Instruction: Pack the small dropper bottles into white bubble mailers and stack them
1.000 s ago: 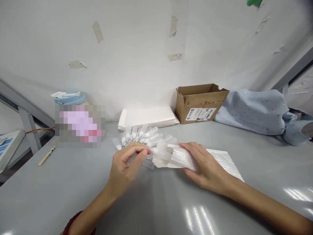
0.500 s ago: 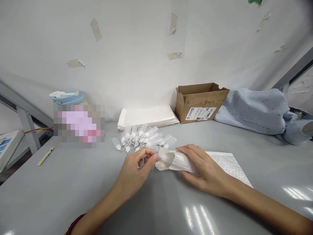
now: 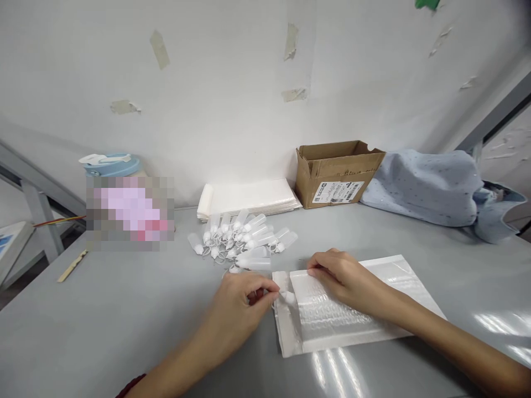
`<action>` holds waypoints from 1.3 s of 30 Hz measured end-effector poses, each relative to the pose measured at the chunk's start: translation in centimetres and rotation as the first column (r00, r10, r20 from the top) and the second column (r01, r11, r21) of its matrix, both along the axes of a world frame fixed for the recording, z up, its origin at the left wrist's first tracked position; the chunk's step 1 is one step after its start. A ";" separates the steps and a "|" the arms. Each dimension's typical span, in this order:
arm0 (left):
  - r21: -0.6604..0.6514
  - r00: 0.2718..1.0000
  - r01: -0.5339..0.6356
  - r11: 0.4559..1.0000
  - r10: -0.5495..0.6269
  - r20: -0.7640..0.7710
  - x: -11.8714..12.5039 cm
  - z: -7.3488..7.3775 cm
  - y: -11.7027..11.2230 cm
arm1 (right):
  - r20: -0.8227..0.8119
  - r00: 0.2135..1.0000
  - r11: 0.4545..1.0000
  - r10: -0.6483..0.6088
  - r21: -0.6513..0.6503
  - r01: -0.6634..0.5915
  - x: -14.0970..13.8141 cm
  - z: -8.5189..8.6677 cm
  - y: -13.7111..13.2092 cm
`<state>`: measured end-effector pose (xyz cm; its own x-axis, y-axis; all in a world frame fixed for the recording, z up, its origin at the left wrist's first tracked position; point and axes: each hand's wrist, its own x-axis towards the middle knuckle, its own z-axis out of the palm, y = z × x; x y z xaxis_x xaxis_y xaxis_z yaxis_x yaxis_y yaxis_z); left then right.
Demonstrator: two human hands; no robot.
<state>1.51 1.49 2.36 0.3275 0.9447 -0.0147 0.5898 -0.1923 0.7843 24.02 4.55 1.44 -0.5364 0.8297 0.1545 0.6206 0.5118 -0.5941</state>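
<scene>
A white bubble mailer [image 3: 348,309] lies flat on the grey table [image 3: 124,320], its open flap end to the left. My left hand [image 3: 244,304] pinches something small and white at that flap edge, possibly a strip. My right hand [image 3: 344,276] rests on the mailer's top edge with its fingers curled down onto it. Just beyond the hands lies a heap of several small clear plastic bottles [image 3: 240,240] with white caps.
A stack of white mailers [image 3: 249,197] sits against the wall, with an open cardboard box [image 3: 338,172] to its right. Blue fabric [image 3: 431,185] lies at the far right. A blue-lidded container [image 3: 110,164] stands at the left, above a blurred patch.
The mailer, held raised and bulging between both hands before, now lies flat on the table. My left hand moved from the bottles to the flap edge.
</scene>
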 end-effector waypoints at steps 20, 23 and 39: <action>0.199 0.998 0.028 0.980 -0.039 0.049 0.0 0.5 -1.2 | -0.142 0.982 0.990 -0.128 -0.076 0.118 -0.5 0.2 -0.3; 0.045 0.958 -0.264 0.964 0.256 0.125 -0.4 1.0 -0.5 | -0.154 0.971 0.982 -0.185 -0.063 0.177 -0.1 0.5 -0.2; -0.484 0.998 -0.038 0.875 0.012 -0.055 1.4 -1.1 -0.7 | 0.219 0.928 0.905 0.302 0.238 -0.351 -1.0 -0.1 -2.2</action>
